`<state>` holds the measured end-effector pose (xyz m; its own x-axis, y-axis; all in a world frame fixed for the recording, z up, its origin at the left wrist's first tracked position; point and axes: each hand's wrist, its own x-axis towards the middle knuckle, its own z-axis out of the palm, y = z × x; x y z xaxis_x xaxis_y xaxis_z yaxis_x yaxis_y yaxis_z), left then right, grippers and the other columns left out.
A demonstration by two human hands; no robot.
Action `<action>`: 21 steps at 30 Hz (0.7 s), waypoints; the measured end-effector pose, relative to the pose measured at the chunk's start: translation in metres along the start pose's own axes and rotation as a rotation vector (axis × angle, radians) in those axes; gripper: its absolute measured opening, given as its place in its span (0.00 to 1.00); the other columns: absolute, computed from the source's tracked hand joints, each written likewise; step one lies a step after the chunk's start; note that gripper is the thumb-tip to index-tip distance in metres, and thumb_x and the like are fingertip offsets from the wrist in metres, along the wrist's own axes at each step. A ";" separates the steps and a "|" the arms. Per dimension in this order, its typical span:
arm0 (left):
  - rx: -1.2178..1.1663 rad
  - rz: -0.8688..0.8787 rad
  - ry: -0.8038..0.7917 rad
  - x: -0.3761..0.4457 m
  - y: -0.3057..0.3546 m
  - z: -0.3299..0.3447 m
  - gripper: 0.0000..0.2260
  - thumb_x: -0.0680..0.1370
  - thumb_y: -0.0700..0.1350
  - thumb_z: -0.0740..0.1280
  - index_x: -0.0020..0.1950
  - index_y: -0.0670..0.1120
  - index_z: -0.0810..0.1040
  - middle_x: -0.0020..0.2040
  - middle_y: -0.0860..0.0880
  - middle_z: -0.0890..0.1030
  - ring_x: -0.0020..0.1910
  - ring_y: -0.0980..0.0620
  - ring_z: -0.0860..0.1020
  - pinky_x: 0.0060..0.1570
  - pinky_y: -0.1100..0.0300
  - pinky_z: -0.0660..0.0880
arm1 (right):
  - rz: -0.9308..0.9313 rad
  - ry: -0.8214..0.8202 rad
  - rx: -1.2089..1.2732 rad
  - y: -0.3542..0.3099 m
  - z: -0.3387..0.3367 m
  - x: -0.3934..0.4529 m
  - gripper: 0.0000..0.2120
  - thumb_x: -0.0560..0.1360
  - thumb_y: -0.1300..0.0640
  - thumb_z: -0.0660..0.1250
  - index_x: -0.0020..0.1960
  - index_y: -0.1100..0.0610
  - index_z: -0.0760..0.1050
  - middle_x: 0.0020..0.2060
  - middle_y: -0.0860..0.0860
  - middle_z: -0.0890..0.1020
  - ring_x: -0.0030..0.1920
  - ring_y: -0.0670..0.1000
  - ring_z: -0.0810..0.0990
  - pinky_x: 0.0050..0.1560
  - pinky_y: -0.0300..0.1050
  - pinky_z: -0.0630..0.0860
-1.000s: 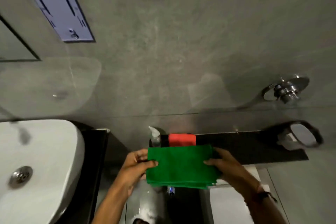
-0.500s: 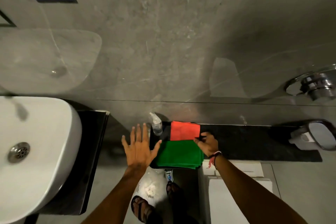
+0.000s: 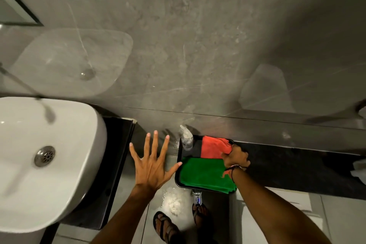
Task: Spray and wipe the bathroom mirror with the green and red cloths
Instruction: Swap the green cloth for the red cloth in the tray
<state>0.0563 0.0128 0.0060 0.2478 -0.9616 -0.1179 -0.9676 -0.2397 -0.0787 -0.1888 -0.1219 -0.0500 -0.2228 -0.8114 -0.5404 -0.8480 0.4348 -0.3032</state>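
Under the right hand [image 3: 235, 157], red cloth's [image 3: 213, 147] bunched corner; grip unclear.

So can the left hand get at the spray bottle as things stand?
Probably yes: the left hand is open and empty, just left of the tray, and the spray bottle stands uncovered in its near-left corner.

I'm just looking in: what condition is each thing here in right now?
green cloth: folded flat in the tray.
red cloth: in the tray, right edge gripped and bunched.
spray bottle: upright in the tray's corner, untouched.
tray: resting on the black ledge, holding all three.
left hand: open, fingers spread, holding nothing.
right hand: closed on the red cloth.
sink: dry-looking, drain open.
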 end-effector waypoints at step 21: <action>-2.392 0.045 -0.347 -0.019 -0.046 -0.300 0.33 0.80 0.65 0.52 0.74 0.43 0.71 0.70 0.42 0.79 0.66 0.43 0.80 0.69 0.36 0.71 | -1.441 -0.198 0.273 -0.219 -0.314 -0.273 0.09 0.75 0.60 0.76 0.55 0.58 0.83 0.48 0.55 0.88 0.48 0.43 0.83 0.51 0.48 0.82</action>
<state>0.0819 0.0025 0.3086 -0.0105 -0.9805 -0.1962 0.7173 -0.1441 0.6817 -0.0932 -0.1184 0.4108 0.7997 -0.5416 0.2591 -0.1559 -0.6041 -0.7815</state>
